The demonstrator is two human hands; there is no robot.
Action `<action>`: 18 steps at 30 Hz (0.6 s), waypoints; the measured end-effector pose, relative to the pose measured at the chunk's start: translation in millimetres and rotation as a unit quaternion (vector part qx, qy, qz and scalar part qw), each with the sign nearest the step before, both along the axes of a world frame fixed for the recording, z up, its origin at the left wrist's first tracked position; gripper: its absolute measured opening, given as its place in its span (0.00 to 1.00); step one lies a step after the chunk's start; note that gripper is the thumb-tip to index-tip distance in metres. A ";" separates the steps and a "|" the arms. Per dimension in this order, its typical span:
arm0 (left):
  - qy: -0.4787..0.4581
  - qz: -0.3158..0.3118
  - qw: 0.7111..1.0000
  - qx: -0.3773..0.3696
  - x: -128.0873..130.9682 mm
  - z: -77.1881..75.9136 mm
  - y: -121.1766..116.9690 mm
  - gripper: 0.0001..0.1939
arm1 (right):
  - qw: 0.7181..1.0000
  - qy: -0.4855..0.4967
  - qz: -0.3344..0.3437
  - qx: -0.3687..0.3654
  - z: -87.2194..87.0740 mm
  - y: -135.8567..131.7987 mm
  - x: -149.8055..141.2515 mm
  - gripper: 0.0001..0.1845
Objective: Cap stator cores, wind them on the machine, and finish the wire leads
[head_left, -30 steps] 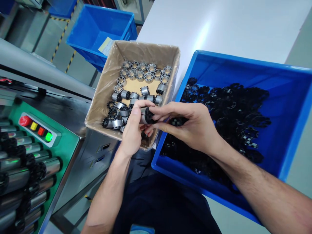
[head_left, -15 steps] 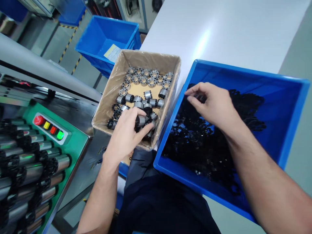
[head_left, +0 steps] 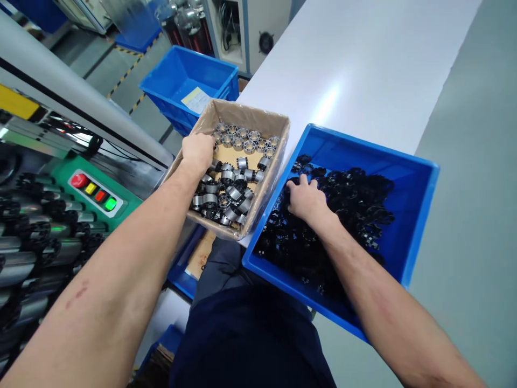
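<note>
My left hand (head_left: 198,152) is curled over the left side of a plastic-lined cardboard box (head_left: 232,230), its fingertips by the standing metal rings. What those fingers hold is hidden. In the box, silver slotted rings (head_left: 249,146) stand in rows at the far end, and silver cores with black ends (head_left: 234,193) lie heaped at the near end. Inside the blue bin (head_left: 374,144), my right hand (head_left: 307,199) reaches down among black plastic parts (head_left: 355,188). Its fingers are spread and touch the pile; no part shows clearly in them.
A green machine panel with colored buttons (head_left: 93,192) stands at left, beside rows of metal cores with black ends (head_left: 24,269). Another blue bin (head_left: 189,70) with a paper slip sits behind the box. The white tabletop (head_left: 355,64) extends away behind the bin.
My left hand has moved from the heaped cores to the box's far left side. My right hand has lowered into the black parts and its fingers have spread. The view has shifted.
</note>
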State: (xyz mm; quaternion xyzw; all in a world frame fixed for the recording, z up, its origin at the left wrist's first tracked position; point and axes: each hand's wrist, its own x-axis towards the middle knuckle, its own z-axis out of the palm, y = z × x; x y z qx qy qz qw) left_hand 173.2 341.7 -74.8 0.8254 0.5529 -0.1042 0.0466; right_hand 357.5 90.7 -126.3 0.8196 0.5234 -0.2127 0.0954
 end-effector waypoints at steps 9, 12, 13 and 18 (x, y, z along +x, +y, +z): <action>-0.105 0.021 0.994 0.016 -6.1 11.1 8.5 0.09 | 0.999 0.032 -0.015 -0.039 7.3 6.7 4.4 0.29; -0.285 0.028 0.958 0.022 -15.9 19.2 -3.0 0.08 | 0.998 0.060 -0.028 -0.020 12.7 7.1 13.9 0.28; -0.353 0.035 0.935 -0.004 -19.0 21.7 -11.9 0.08 | 0.997 0.070 -0.033 -0.005 15.7 6.5 18.3 0.27; -0.672 0.171 0.652 -0.307 -21.8 25.6 -83.4 0.13 | 0.984 0.126 -0.035 0.119 36.9 -2.9 44.2 0.26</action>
